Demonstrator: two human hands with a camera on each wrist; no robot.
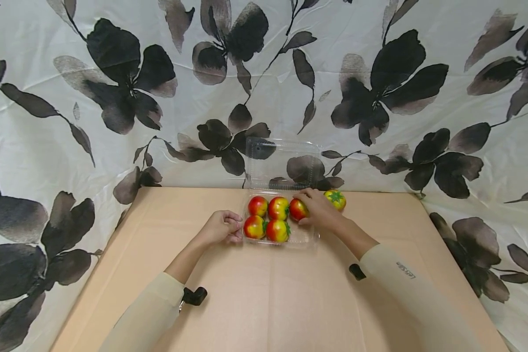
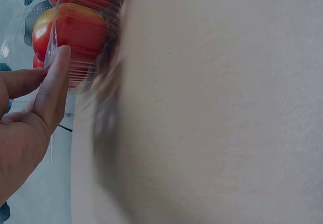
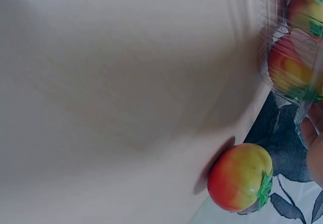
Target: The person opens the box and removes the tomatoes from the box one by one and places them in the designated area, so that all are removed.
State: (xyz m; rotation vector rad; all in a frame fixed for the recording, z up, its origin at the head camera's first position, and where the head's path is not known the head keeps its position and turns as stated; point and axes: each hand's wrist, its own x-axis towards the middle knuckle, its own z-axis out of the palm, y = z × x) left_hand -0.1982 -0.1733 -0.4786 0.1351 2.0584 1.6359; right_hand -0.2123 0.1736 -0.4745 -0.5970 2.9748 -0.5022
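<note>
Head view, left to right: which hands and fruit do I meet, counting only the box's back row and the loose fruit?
Left hand, first fruit, second fruit, third fruit, right hand, loose fruit.

Five red-yellow fruits (image 1: 277,230) sit in an open clear container (image 1: 301,236), a sixth fruit (image 1: 336,199) just beside it.

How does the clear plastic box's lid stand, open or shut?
Open: the clear plastic lid stands up behind the round red-and-yellow fruits, leaving them uncovered.
</note>
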